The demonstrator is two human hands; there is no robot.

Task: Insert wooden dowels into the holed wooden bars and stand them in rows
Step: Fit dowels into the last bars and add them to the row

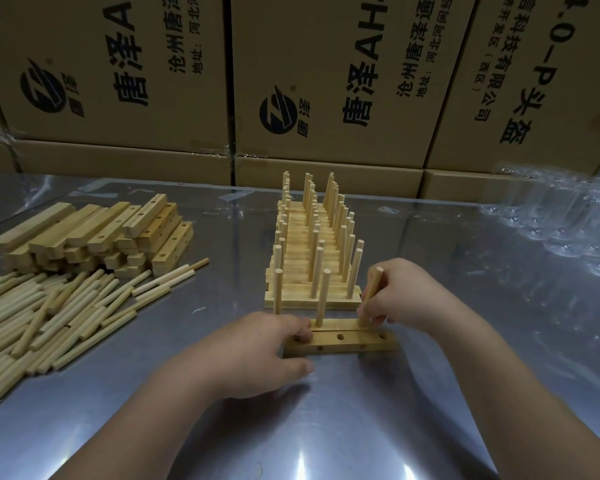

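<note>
Left hand (267, 344) grips near bar (354, 342) left end; right hand (406, 299) pinches tilted dowel (374, 285) at far bar (336, 323) right end.

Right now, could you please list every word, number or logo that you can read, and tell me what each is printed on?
"唐泽AH", cut off at the frame edge: left box, printed sideways.
"沧州唐泽", "地址:河北河间": left box, smaller print.
"唐泽AH", "沧州唐泽通", "地址:河北河间": middle box.
"信科技有限公司", "(西区)", "0-P头盔": right box.
Small characters beside the round logos: too blurred to read.
No writing on any bar or dowel.
</note>
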